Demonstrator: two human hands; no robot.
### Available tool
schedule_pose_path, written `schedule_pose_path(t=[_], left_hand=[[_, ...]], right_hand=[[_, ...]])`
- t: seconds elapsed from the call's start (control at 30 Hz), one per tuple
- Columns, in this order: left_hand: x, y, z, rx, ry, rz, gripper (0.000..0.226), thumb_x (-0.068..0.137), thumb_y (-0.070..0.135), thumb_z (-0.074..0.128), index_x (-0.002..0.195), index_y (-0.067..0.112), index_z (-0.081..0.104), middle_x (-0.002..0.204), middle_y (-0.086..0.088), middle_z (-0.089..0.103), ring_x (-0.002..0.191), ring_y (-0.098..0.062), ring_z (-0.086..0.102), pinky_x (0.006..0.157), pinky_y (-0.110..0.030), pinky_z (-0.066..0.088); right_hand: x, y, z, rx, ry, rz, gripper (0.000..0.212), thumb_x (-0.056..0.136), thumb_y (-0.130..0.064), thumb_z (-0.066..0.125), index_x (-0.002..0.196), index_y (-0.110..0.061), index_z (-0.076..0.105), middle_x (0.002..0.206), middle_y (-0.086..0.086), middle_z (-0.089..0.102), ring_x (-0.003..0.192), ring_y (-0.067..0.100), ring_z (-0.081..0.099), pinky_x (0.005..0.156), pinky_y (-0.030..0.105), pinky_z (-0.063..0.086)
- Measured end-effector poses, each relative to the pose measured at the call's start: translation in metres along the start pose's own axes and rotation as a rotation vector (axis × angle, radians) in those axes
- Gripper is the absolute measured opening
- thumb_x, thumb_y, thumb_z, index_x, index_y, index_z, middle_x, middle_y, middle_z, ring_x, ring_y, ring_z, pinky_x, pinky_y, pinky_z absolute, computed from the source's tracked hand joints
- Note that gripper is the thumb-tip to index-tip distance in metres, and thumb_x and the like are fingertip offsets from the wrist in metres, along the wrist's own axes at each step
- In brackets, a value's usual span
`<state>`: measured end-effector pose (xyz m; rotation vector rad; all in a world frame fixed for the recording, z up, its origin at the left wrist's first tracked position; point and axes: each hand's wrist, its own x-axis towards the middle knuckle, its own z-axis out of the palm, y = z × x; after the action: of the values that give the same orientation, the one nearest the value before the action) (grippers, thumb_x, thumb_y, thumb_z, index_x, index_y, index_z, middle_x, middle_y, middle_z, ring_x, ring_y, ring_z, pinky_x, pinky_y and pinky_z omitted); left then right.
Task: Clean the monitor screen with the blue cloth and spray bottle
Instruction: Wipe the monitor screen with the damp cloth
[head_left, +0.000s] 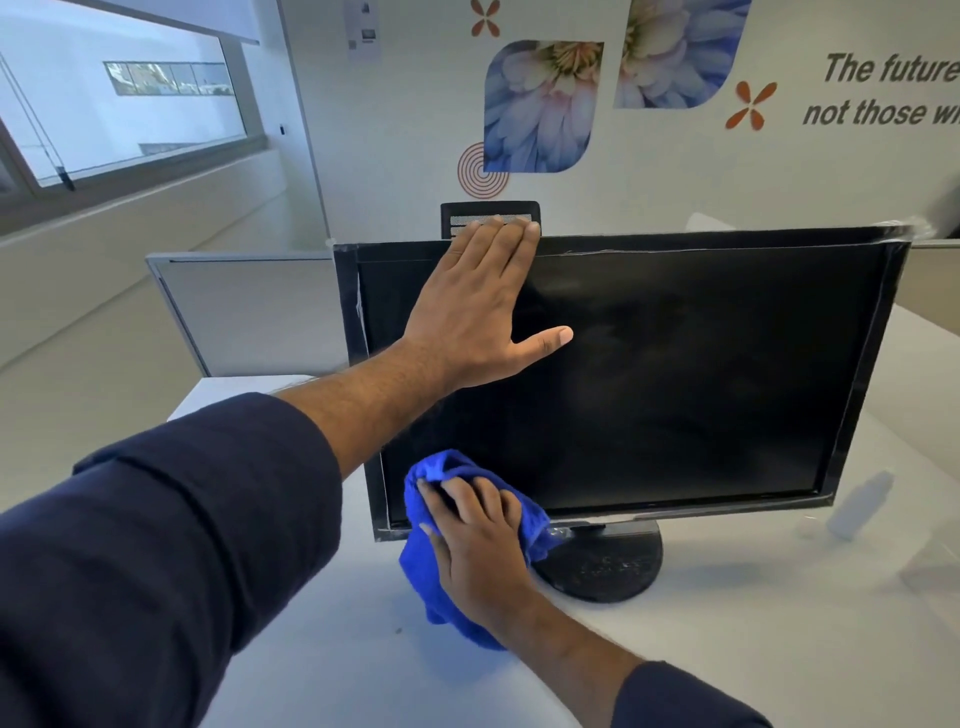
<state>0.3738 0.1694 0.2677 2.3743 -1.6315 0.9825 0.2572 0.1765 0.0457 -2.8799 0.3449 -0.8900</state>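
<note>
Left hand (480, 306) spread flat steadies the monitor (675, 374) while the right hand (478, 540), fingers bunching the blue cloth (421, 561), wipes the lower-left corner: go lightly, in overlapping strokes.

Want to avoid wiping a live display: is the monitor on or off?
It looks off. The monitor screen is uniformly black, showing only faint smudges and reflections; no picture or glow. No power light is visible, so standby cannot be ruled out.

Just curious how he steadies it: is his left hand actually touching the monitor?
Touching. The head view shows the left hand spread flat against the monitor, fingers hooked over its top edge, while the right hand presses the blue cloth at the lower corner.
</note>
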Motion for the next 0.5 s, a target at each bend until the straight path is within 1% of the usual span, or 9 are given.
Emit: schedule_pose_path(t=[0.1, 0.17, 0.3, 0.4, 0.5], left_hand=[[-0.001, 0.001, 0.003, 0.010, 0.003, -0.009, 0.105, 0.086, 0.084, 0.018, 0.158, 0.009, 0.004, 0.167, -0.010, 0.007, 0.154, -0.025, 0.001, 0.126, -0.043, 0.002], [-0.005, -0.003, 0.007, 0.013, 0.009, -0.015, 0.105, 0.086, 0.084, 0.019, 0.158, 0.009, 0.003, 0.167, -0.010, 0.005, 0.154, -0.025, 0.000, 0.126, -0.042, 0.001], [-0.007, -0.008, 0.012, 0.006, 0.010, -0.020, 0.105, 0.085, 0.084, 0.021, 0.158, 0.010, 0.003, 0.167, -0.010, 0.006, 0.154, -0.026, 0.000, 0.126, -0.043, 0.001], [-0.005, -0.005, 0.014, 0.004, 0.012, -0.022, 0.105, 0.085, 0.084, 0.020, 0.158, 0.010, 0.002, 0.167, -0.009, 0.004, 0.154, -0.025, -0.002, 0.125, -0.042, -0.002], [-0.004, -0.004, 0.015, 0.013, 0.013, -0.026, 0.105, 0.085, 0.084, 0.020, 0.158, 0.010, 0.002, 0.167, -0.009, 0.004, 0.154, -0.025, -0.003, 0.125, -0.042, -0.003]], right_hand=[[0.010, -0.017, 0.007, -0.080, -0.057, -0.086, 0.046, 0.094, -0.041, 0.045, 0.139, -0.032, 0.044, 0.125, -0.009, 0.048, 0.107, 0.021, 0.047, 0.090, 0.040, 0.034], [0.009, -0.023, 0.013, -0.119, -0.071, -0.104, 0.049, 0.091, -0.042, 0.049, 0.139, -0.031, 0.045, 0.125, -0.009, 0.047, 0.108, 0.021, 0.047, 0.090, 0.040, 0.033], [0.003, -0.017, 0.020, -0.186, -0.102, -0.161, 0.049, 0.090, -0.042, 0.050, 0.137, -0.030, 0.046, 0.124, -0.008, 0.046, 0.110, 0.022, 0.046, 0.092, 0.041, 0.037], [-0.006, -0.010, 0.020, -0.200, -0.148, -0.227, 0.049, 0.088, -0.038, 0.057, 0.135, -0.029, 0.045, 0.125, -0.007, 0.046, 0.111, 0.022, 0.046, 0.093, 0.042, 0.041], [-0.012, -0.008, 0.018, -0.198, -0.180, -0.213, 0.052, 0.084, -0.036, 0.063, 0.133, -0.030, 0.046, 0.125, -0.007, 0.046, 0.112, 0.022, 0.047, 0.094, 0.043, 0.045]])
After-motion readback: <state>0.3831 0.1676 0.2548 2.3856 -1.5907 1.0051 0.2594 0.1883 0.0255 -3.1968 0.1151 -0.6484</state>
